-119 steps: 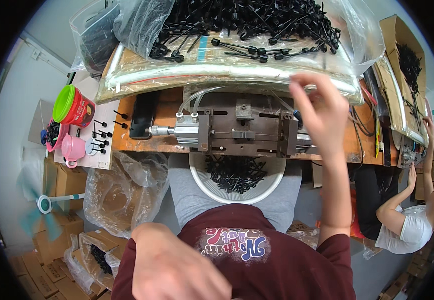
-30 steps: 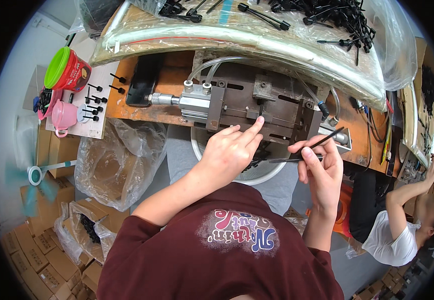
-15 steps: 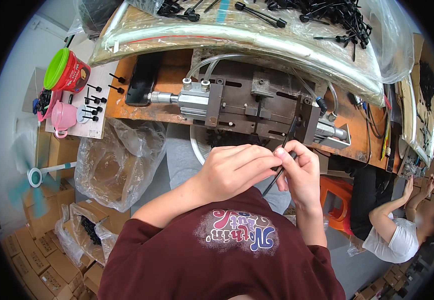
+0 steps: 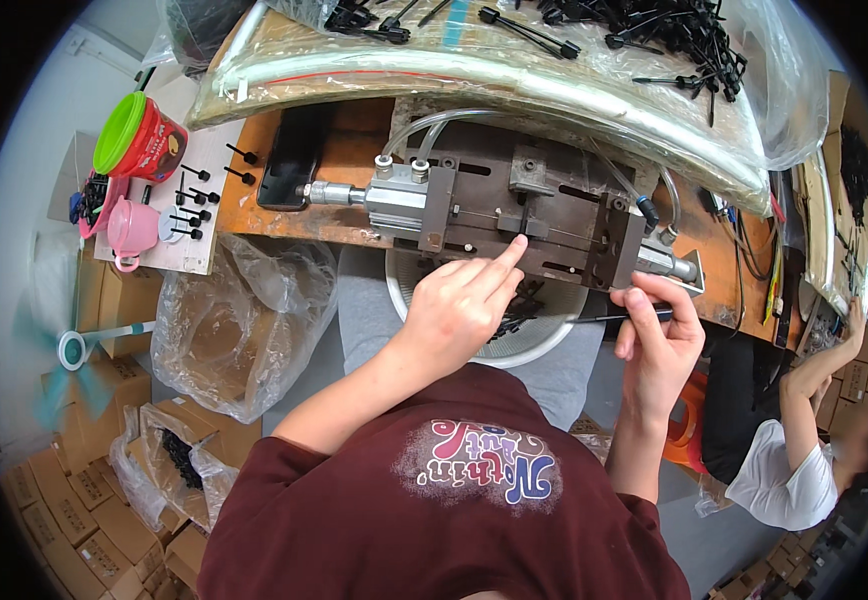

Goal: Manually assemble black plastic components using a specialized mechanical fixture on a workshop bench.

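The left hand (image 4: 459,305) is loosely spread, with its index finger stretched forward; this fingertip is at the near end of a thin black rod (image 4: 525,214), which sits in the middle of a dark metal pneumatic fixture (image 4: 579,195). Whether the finger presses on the rod, I cannot tell. The right hand (image 4: 659,335) is closed on a black rod-shaped part (image 4: 624,317) between thumb and fingers, just in front of the fixture's right end, and the part points toward the left hand.

Below and between the two hands is a white basket (image 4: 526,355) with black parts inside. To the left of the left hand, beyond the air cylinder (image 4: 396,202), a black phone (image 4: 292,160) lies on the wooden bench (image 4: 244,217); farther left stand a pink cup (image 4: 134,228) and a red tub (image 4: 161,148). Beyond both hands, a heap of black stemmed parts (image 4: 684,40) lies on a plastic-covered tray (image 4: 374,80). Well to the right of the right hand, a co-worker (image 4: 784,478) is seated.
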A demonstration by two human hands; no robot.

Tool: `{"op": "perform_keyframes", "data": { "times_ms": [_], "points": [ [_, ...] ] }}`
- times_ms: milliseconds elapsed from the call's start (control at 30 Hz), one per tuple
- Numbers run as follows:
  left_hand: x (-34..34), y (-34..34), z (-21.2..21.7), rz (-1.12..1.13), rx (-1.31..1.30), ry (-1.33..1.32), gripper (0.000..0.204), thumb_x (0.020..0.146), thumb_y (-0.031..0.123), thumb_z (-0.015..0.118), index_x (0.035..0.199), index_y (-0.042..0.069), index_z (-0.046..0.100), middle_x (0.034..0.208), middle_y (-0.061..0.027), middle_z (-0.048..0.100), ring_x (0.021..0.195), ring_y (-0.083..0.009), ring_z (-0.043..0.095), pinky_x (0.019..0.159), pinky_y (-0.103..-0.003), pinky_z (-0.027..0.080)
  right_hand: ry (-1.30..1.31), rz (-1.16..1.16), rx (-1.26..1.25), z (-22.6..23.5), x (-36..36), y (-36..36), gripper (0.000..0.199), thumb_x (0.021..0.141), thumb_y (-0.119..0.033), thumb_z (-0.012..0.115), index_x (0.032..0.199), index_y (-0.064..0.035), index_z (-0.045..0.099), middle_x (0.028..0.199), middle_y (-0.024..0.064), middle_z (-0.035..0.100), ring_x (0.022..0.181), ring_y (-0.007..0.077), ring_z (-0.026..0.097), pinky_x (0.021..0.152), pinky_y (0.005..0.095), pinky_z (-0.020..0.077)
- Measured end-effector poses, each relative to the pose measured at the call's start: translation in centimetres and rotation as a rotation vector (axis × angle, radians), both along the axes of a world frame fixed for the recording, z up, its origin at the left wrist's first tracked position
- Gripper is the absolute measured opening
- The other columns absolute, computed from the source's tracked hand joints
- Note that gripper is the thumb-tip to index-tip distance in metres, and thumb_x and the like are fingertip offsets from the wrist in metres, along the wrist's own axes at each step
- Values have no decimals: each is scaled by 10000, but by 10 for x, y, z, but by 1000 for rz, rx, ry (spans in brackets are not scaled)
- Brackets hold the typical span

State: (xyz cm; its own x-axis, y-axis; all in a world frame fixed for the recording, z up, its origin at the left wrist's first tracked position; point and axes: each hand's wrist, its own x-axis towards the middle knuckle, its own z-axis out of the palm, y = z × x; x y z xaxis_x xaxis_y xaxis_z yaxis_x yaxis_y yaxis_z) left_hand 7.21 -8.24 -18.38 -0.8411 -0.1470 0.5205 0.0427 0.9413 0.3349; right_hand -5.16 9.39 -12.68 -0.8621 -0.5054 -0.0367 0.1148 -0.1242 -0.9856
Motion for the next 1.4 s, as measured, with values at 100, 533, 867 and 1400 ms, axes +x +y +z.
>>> {"op": "perform_keyframes", "data": {
  "times_ms": [100, 533, 867, 1400],
  "points": [
    [-5, 0, -4, 0, -87, -21, 157, 735, 72, 741, 879, 16, 714, 1227, -113, 667, 659, -178, 638, 636, -292, 516, 55, 33, -34, 2, 3, 4, 251, 862, 68, 662, 1109, 89, 624, 959, 215, 696, 654, 171, 655, 577, 253, 521],
    [-9, -10, 12, -25, -104, -142, 196, 742, 139, 767, 908, 49, 717, 1169, -86, 693, 621, -174, 632, 611, -287, 515, 160, 88, -115, 23, 8, 7, 345, 956, 10, 480, 1281, 120, 452, 1390, 343, 443, 1233, 417, 547, 900, 386, 568],
    [-79, -95, 97, 44, -61, 337, 163, 804, 147, 758, 917, 36, 720, 938, -91, 719, 807, -250, 697, 725, -312, 541, 998, 255, 432, -21, 13, -22, 254, 739, 6, 758, 970, 7, 652, 1245, 150, 627, 999, 300, 659, 837, 360, 548],
    [-128, -143, 96, 149, -115, 43, 137, 814, 42, 602, 932, 5, 659, 898, -172, 676, 889, -343, 659, 809, -424, 521, 1381, 269, 726, -51, 18, -59, 243, 717, -97, 770, 917, -43, 643, 1252, 132, 651, 555, 193, 631, 573, 291, 525]
  ]
}}
